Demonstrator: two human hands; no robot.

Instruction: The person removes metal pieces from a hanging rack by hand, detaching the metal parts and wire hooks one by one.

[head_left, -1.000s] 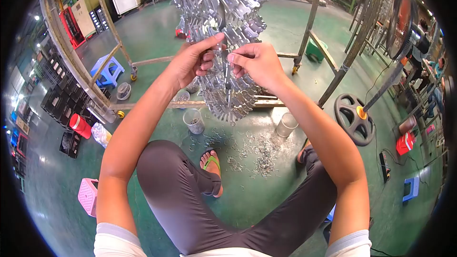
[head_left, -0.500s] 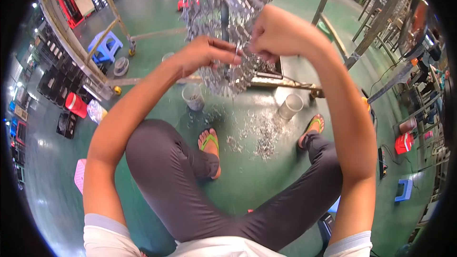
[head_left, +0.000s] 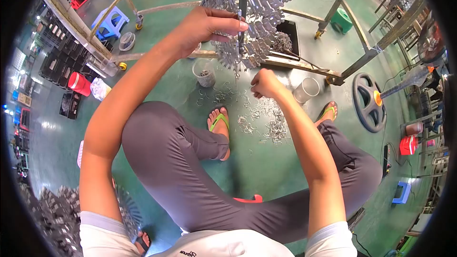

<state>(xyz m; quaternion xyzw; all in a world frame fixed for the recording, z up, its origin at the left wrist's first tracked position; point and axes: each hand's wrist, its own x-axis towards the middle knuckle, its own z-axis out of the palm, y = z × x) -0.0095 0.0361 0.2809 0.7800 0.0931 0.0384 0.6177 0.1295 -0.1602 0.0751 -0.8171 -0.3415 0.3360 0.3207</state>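
Observation:
Grey stamped metal pieces (head_left: pixel 266 19) hang in a dense cluster around a dark upright rod (head_left: pixel 243 7) in front of me. My left hand (head_left: pixel 209 26) is raised at the left of this cluster, thumb and fingers closing at the rod; what they pinch is hidden. Below the cluster, clear of it, my right hand (head_left: pixel 267 84) is lowered with its fingers curled inward, and whatever may be inside them is too small to tell. Small silvery curved metal bits (head_left: pixel 276 126) lie scattered on the floor beneath it.
A clear tub (head_left: pixel 203 74) of small bits and another clear tub (head_left: pixel 307 89) stand on the floor. Behind them is a wheeled metal frame (head_left: pixel 300 66) with a black crate (head_left: pixel 289 38). A blue stool (head_left: pixel 110 23) stands left, a black handwheel (head_left: pixel 369 102) right.
My right hand has dropped away from the hanging metal pieces to below them. My left hand stays up at the cluster. The view has shifted, and a second pile of metal pieces shows at lower left.

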